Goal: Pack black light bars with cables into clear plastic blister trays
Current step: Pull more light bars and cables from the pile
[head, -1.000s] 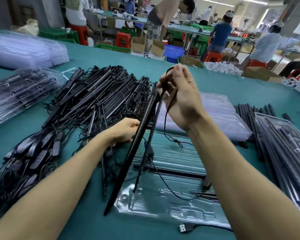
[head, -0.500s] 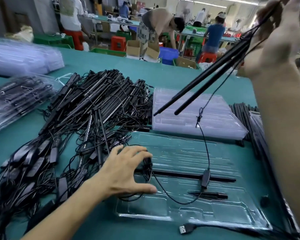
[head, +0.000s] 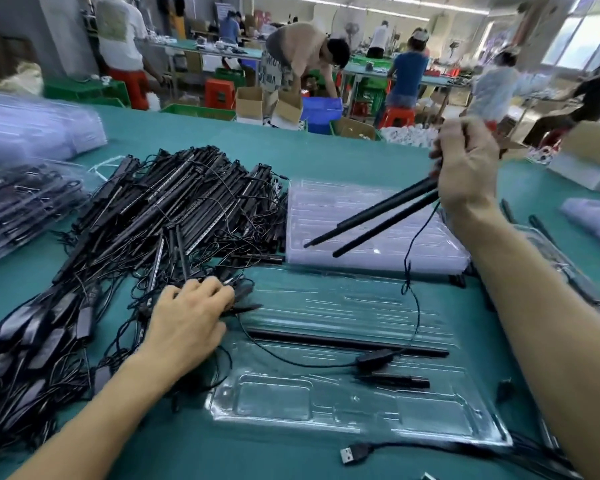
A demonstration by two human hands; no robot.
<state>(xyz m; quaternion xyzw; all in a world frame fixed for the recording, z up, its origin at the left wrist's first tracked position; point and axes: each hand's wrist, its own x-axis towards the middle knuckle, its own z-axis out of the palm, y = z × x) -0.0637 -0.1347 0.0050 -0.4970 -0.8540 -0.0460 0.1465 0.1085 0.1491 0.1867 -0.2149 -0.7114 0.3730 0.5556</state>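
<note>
The right hand [head: 465, 174] is raised above the teal table surface [head: 326, 157], with its fingers curled round the upper ends of two slim black light bars [head: 378, 220]. We see both bars slanting down and to the left, side by side, with their free ends over the stack of empty clear plastic blister trays [head: 368, 261] at the far side of the work area. A thin black cable [head: 411, 271] hangs from this hand. It drops to a single clear plastic blister tray [head: 326, 420] lying nearest to the person.

In that tray we find one long black bar [head: 343, 341] lying across it from left to right. Just in front of the bar lie a black oval inline controller [head: 374, 358] on the cable and a short black connector piece [head: 395, 381]. A black USB plug with a metal tip [head: 355, 453] lies on the table just in front of the tray's near edge.

The left hand [head: 191, 317] rests palm down at the near right edge of the large tangled pile of black light bars with cables [head: 174, 209], beside the tray's left end. Its fingers are bent over loose cable and black fittings. We cannot tell whether they grip anything.

Filled clear blister packs [head: 21, 202] lie at the far left of the table.
</note>
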